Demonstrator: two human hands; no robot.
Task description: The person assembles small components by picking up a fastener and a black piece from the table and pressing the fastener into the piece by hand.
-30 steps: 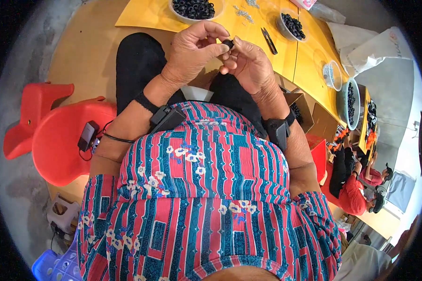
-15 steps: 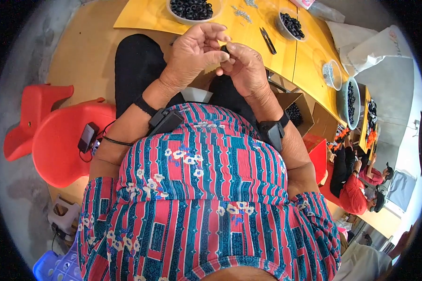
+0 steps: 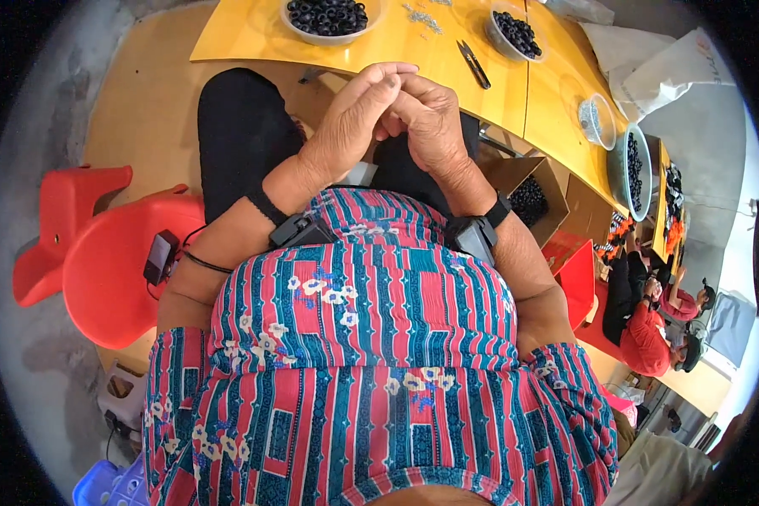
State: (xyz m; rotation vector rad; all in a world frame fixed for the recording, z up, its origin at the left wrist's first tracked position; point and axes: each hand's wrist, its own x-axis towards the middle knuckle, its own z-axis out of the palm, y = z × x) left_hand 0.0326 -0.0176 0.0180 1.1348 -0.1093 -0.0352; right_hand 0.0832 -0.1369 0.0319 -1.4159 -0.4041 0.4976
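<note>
My left hand [image 3: 356, 114] and my right hand [image 3: 430, 120] meet above my lap, just short of the yellow table [image 3: 396, 52]. Their fingers are curled and press together at the tips. Whatever lies between them is hidden by the fingers. Beyond my hands, a white bowl [image 3: 316, 38] on the table holds many small black ring-shaped pieces [image 3: 329, 13]. Black-handled thread snips [image 3: 474, 66] lie to the right of my right hand.
Small silvery bits [image 3: 426, 20] are scattered on the table. Farther right stand a clear bowl [image 3: 504, 47] of black pieces, a clear tub [image 3: 599, 122] and a pale blue basin [image 3: 622, 173]. An open cardboard box [image 3: 555, 187] sits below. Red chairs [image 3: 101, 278] flank me; people [image 3: 649, 337] sit at right.
My hands have come closer together and their fingers have closed over the small black piece seen between them before. It no longer shows. The view has shifted slightly.
</note>
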